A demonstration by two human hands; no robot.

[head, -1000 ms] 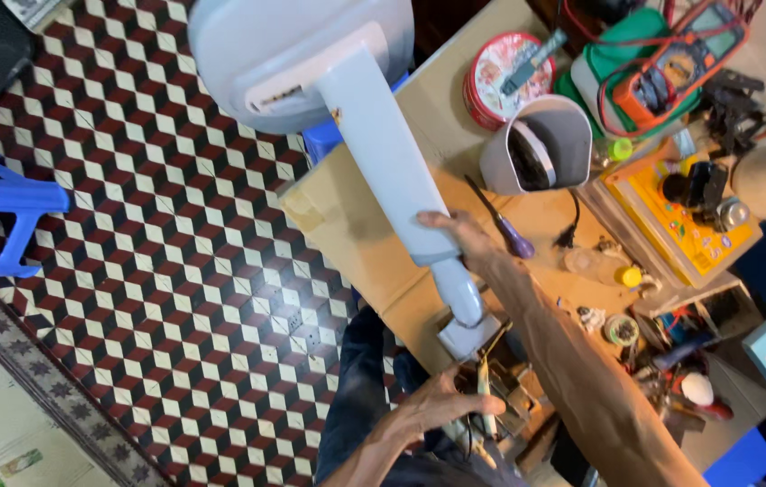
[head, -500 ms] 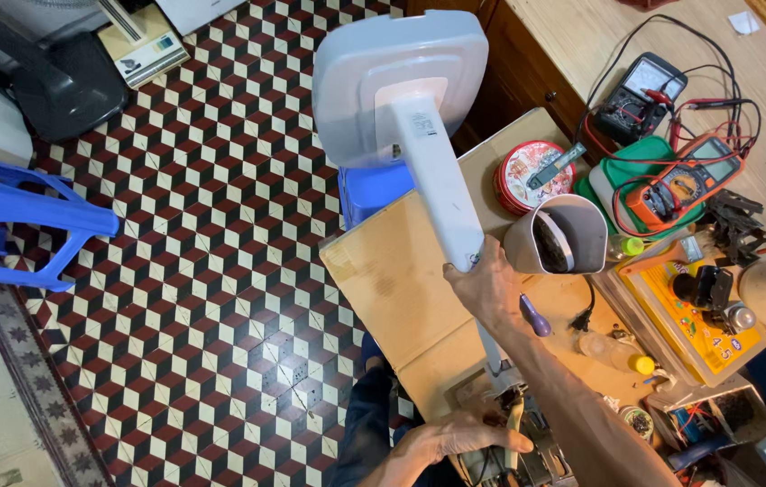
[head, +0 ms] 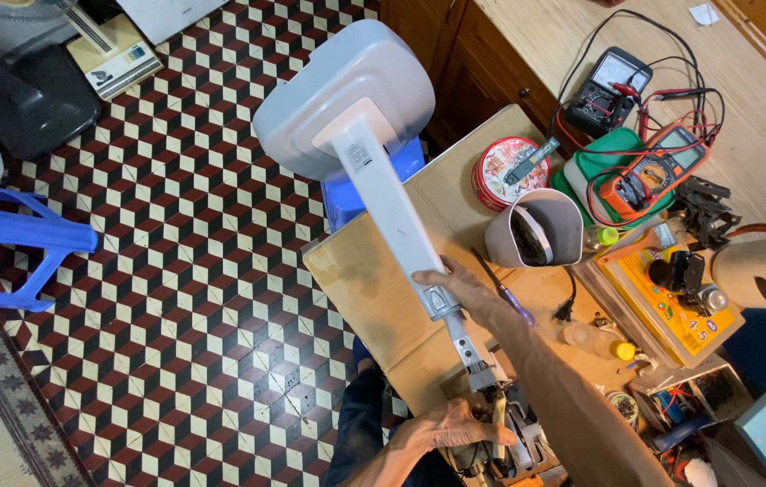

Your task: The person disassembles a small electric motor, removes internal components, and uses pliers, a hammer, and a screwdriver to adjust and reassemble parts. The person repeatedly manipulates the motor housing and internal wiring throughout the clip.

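Observation:
A pale grey fan stand lies tilted over a brown cardboard sheet [head: 374, 280], its wide base [head: 347, 95] up over the tiled floor and its white column [head: 392, 207] running down to a metal tube [head: 464, 341]. My right hand [head: 466, 290] is closed around the column where it meets the tube. My left hand [head: 450, 431] is at the bottom edge, closed on the grey part at the tube's lower end, with a yellow-handled tool [head: 497, 413] under its fingers. What exactly it grips is partly hidden.
On the bench to the right are a grey cup [head: 536, 230], a round red tin [head: 511, 171], two multimeters [head: 613, 90] [head: 653, 176] with leads, a purple screwdriver [head: 513, 302] and a yellow box [head: 671, 298]. A blue stool [head: 13, 248] stands on the floor at left.
The view has swung so the stand's base sits more to the right and lower. Both hands keep their hold on the stand's column and lower end.

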